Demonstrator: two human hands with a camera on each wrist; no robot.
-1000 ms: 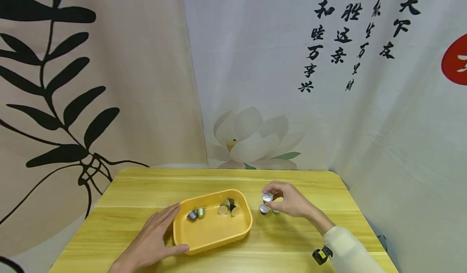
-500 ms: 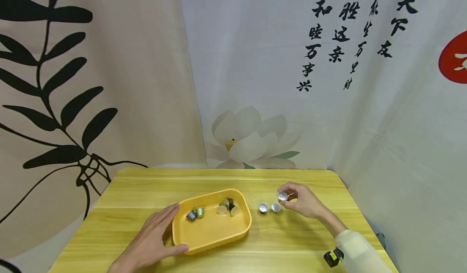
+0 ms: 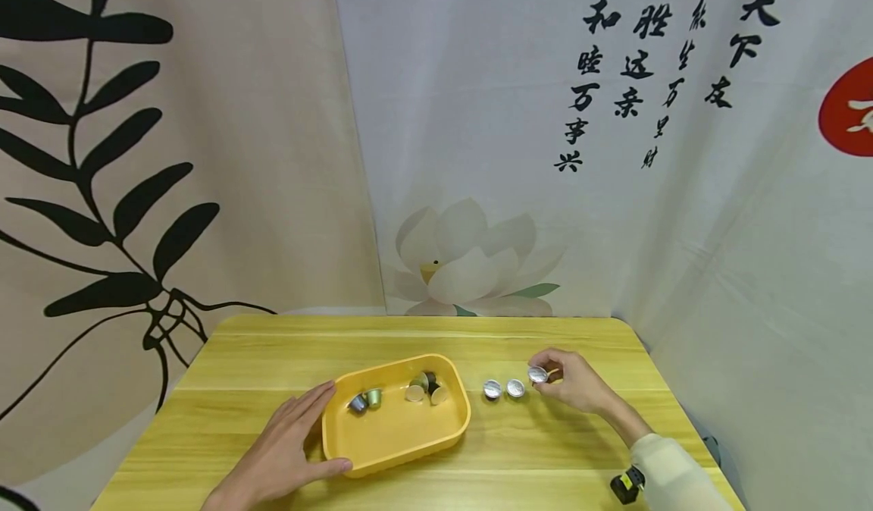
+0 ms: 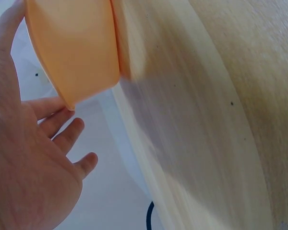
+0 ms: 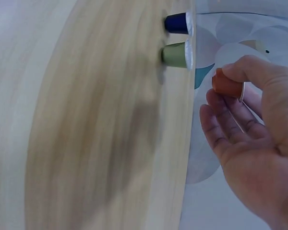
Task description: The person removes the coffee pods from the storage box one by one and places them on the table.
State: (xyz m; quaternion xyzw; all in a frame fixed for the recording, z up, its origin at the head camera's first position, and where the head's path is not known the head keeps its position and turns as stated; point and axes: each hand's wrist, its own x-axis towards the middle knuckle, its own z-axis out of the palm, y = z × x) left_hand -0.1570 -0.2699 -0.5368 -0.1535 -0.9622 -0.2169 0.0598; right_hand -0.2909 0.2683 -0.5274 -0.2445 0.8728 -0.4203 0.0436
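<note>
My right hand [image 3: 576,380] pinches an orange coffee capsule [image 5: 228,86] between thumb and fingers, its silver lid upward in the head view. The right wrist view has the capsule raised off the table. Left of it, two capsules stand lid-up on the table: a green capsule [image 5: 176,55] and a dark blue capsule [image 5: 177,23]. My left hand [image 3: 280,443] touches the left end of a yellow tray [image 3: 402,462], fingers at the far corner and thumb at the near one. Inside the tray lie a blue-grey capsule [image 3: 358,403], a light green capsule [image 3: 373,398] and several others at the right.
The wood-grain table [image 3: 546,465] runs back to a printed curtain [image 3: 477,117] with a flower and writing. A second curtain side [image 3: 750,306] hangs to the right of the table. A black strap device [image 3: 627,486] sits at the right wrist.
My right hand has moved right with the orange capsule and then lowered it beside the two standing capsules. The green one came into full view. My left hand stays at the tray.
</note>
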